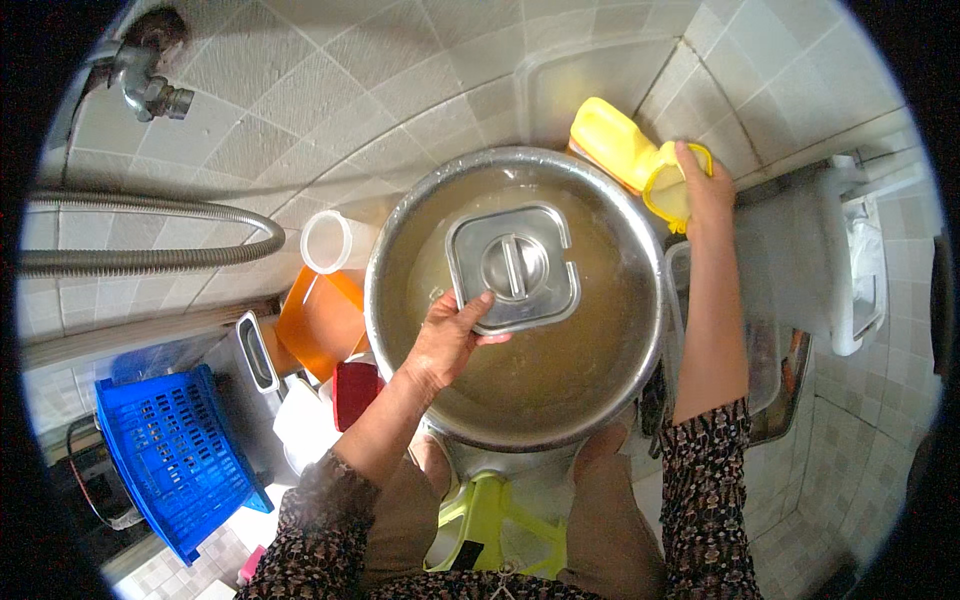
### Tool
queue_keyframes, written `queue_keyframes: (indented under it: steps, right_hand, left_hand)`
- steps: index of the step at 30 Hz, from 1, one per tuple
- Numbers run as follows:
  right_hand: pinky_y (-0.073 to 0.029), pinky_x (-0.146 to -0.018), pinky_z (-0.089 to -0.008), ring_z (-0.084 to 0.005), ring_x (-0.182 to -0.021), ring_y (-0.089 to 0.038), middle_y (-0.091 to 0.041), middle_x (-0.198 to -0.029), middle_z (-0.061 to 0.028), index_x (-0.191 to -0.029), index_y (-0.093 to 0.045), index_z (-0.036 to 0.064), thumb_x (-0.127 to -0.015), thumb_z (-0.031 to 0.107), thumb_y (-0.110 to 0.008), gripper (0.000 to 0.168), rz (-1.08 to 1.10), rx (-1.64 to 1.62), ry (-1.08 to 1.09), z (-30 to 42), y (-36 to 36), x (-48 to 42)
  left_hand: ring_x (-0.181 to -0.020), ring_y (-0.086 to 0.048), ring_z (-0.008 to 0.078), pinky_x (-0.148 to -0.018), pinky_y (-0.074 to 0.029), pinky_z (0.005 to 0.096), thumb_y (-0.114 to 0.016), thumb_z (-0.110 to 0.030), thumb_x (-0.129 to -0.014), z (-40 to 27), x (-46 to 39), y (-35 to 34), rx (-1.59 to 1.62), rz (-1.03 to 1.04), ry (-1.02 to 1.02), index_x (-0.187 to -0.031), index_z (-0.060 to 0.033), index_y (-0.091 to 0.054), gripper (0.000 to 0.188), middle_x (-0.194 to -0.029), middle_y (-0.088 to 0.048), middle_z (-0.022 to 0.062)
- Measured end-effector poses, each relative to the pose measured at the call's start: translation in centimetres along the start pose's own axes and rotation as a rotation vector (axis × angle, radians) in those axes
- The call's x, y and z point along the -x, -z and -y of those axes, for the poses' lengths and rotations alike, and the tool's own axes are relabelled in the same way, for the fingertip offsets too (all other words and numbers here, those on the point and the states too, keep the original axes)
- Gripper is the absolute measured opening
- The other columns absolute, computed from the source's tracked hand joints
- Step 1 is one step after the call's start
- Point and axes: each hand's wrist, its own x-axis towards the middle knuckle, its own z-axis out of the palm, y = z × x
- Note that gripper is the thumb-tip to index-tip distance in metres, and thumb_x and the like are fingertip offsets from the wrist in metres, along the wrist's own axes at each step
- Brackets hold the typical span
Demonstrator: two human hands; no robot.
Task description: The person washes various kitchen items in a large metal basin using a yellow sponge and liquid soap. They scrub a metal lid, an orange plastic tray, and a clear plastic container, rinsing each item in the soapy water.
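A large round stainless steel basin [655, 307] of cloudy brownish water stands in front of me. Over the water, my left hand [446, 334] grips a square steel food pan lid [466, 225] by its near edge, thumb on top. The lid has rounded corners, a recessed centre handle and a notch in its right edge. Beyond the basin's right rim, my right hand [709, 191] holds a pale scrubbing pad with yellow edging [670, 193]. A yellow plastic bottle [611, 135] is beside the pad; whether they touch is unclear.
Left of the basin are a clear plastic container [326, 241], an orange container [322, 322], a red container [355, 394] and a blue perforated basket [176, 450]. A metal hose [172, 259] curves above them. Clear pans [757, 352] stand at right. A green stool [484, 517] is below me.
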Motion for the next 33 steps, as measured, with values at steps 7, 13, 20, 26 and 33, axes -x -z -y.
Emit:
queue_keyframes:
  steps: [7, 13, 20, 26, 33]
  right_hand:
    - [-0.049, -0.066, -0.0308, -0.0178, -0.076, -0.060, -0.062, -0.090, -0.0094, -0.098, -0.061, -0.001, -0.078, 0.023, -0.070, 0.033, 0.082, -0.023, 0.047, -0.4, 0.0, -0.5]
    - [-0.047, -0.061, -0.0313, -0.0160, -0.069, -0.059, -0.063, -0.081, -0.0069, -0.091, -0.062, 0.002, -0.078, 0.023, -0.067, 0.025, 0.030, 0.079, 0.132, -0.8, -0.6, -0.7]
    - [-0.047, -0.061, -0.0312, -0.0159, -0.068, -0.059, -0.062, -0.080, -0.0064, -0.090, -0.062, 0.001, -0.078, 0.023, -0.068, 0.026, -0.008, 0.048, 0.144, -1.2, -0.8, -0.7]
    - [-0.048, -0.063, -0.0318, -0.0176, -0.070, -0.059, -0.062, -0.083, -0.0074, -0.092, -0.062, 0.001, -0.077, 0.025, -0.069, 0.029, 0.055, 0.040, 0.137, -2.1, -0.3, -1.8]
    - [-0.044, -0.087, -0.0359, -0.0221, -0.102, -0.054, -0.054, -0.116, -0.0120, -0.120, -0.048, 0.002, -0.087, 0.053, -0.045, 0.060, 0.139, -0.369, -0.188, -2.9, 1.4, 0.6]
  left_hand:
    - [-0.086, -0.062, 0.0160, -0.068, -0.057, 0.0334, -0.056, -0.014, -0.088, 0.4, 0.2, 0.2, -0.016, -0.017, -0.014, -0.106, -0.0099, -0.057, 0.018, -0.100, -0.062, 0.0033]
    - [-0.086, -0.062, 0.0163, -0.069, -0.057, 0.0338, -0.056, -0.014, -0.088, 0.4, 0.3, -0.1, 0.003, -0.024, -0.020, -0.105, -0.0089, -0.058, 0.018, -0.099, -0.062, 0.0036]
    - [-0.086, -0.062, 0.0160, -0.069, -0.057, 0.0336, -0.057, -0.015, -0.088, 0.6, 0.3, 0.1, -0.009, -0.003, -0.012, -0.105, -0.0089, -0.057, 0.018, -0.099, -0.062, 0.0037]
    - [-0.087, -0.061, 0.0162, -0.069, -0.057, 0.0327, -0.057, -0.015, -0.088, 0.9, 0.0, -0.3, 0.008, -0.007, 0.006, -0.107, -0.0087, -0.056, 0.020, -0.100, -0.062, 0.0039]
    - [-0.089, -0.061, 0.0168, -0.069, -0.057, 0.0324, -0.056, -0.014, -0.088, 1.1, -0.2, -0.1, -0.016, -0.015, 0.012, -0.109, -0.0103, -0.054, 0.022, -0.103, -0.061, 0.0043]
